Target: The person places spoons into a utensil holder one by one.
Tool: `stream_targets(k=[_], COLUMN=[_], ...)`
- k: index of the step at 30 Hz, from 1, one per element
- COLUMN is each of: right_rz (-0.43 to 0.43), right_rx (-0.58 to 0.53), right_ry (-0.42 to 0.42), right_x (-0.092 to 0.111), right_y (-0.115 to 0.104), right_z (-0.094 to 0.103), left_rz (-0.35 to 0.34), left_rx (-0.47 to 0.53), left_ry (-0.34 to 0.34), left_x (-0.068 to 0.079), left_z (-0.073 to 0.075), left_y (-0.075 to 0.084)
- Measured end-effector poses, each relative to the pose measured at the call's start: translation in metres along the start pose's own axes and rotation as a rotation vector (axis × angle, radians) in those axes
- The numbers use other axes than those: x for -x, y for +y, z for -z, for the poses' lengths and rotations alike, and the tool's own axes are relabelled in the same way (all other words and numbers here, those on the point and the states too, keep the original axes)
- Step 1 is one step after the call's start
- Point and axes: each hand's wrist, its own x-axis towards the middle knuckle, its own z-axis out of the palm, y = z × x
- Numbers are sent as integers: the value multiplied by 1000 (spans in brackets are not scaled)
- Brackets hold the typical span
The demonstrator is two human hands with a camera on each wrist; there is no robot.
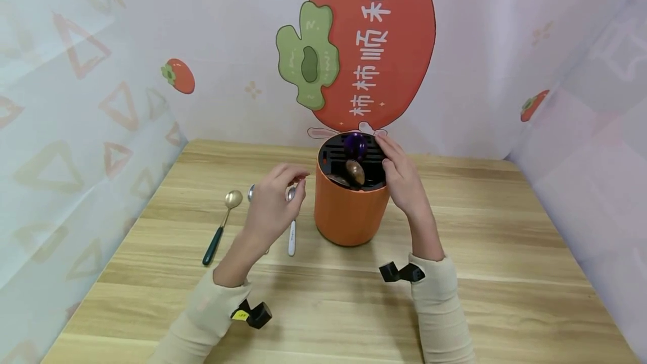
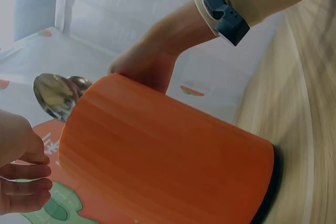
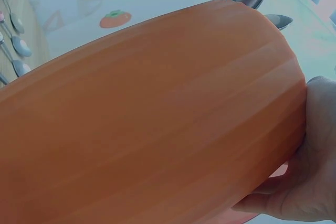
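Note:
An orange utensil holder (image 1: pixel 349 218) with a black slotted top stands upright on the table. My right hand (image 1: pixel 406 184) grips its right side near the rim, fingers curved round the edge. A shiny purple spoon head (image 1: pixel 355 146) and a copper-coloured spoon bowl (image 1: pixel 355 172) stick up from the slots, with another bowl low at the front rim. My left hand (image 1: pixel 273 204) hovers left of the holder, fingers loosely bent and holding nothing. Beneath and beside it lie a gold spoon with a dark green handle (image 1: pixel 214 245), a white-handled spoon (image 1: pixel 291 239) and partly hidden spoons.
The wooden table (image 1: pixel 505 251) extends right of the holder and towards me. A printed cloth backdrop (image 1: pixel 470 72) with persimmon pictures hangs close behind the holder, and cloth walls rise on both sides.

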Motion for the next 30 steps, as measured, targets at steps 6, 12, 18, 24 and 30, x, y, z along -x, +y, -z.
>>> stream_targets(k=[6,12,18,24,30], right_rz=[-10,-23,-30,-36,-38], right_rx=[-4,-3,-6,-13,-10], right_ry=[6,7,5,1,0], right_x=[1,0,0,0,0], right_y=[-1,-1,0,1,-1], right_z=[1,0,-2,-2,-1], left_rz=[54,130,189,255,316], left_rx=[-22,-37,-101,-176,-232], left_ry=[-17,-49,-71,-116,-149], left_x=[9,22,37,54,71], left_z=[9,20,29,37,46], left_y=[-13,-28,-47,-71,-92])
